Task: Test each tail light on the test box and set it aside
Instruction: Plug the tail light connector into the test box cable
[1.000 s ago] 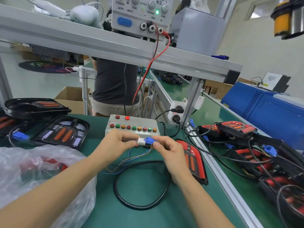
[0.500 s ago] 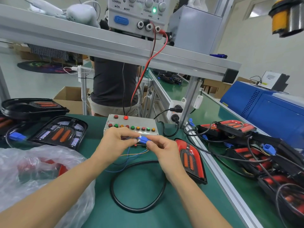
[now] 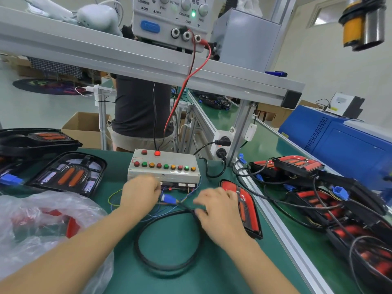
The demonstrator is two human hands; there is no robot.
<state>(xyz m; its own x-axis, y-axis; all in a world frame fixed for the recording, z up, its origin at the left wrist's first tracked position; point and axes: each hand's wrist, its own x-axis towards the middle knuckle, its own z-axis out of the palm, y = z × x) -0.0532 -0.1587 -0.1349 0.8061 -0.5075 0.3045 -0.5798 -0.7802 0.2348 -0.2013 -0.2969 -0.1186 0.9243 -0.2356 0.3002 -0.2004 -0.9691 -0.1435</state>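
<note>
One tail light on test, hands at its plug

One tail light (image 3: pixel 241 206) lies flat on the green tabletop (image 3: pixel 174 281), just right of the test box (image 3: pixel 164 167). Glossy red lens in a black surround, curved at the far end, two orange strips down its middle. A black cable (image 3: pixel 167 266) loops over the tabletop in front of the box and ends in a blue connector (image 3: pixel 169 198).

Left hand (image 3: pixel 140 194): fingers curled at the box's front edge, by the blue connector; motion blur hides whether they pinch anything. Right hand (image 3: pixel 218 211): fingers curled down over the cable just behind the connector, partly covering the lamp's near side; grip on the cable not clear, also blurred.

Test box: grey, a row of red, green and amber buttons on top, one red lamp lit above the row. Thin coloured wires (image 3: pixel 114 198) spill from its front.

More tail lights (image 3: pixel 297 163) are piled at right with blue plugs; others lie at left (image 3: pixel 70 174), lens up.
</note>
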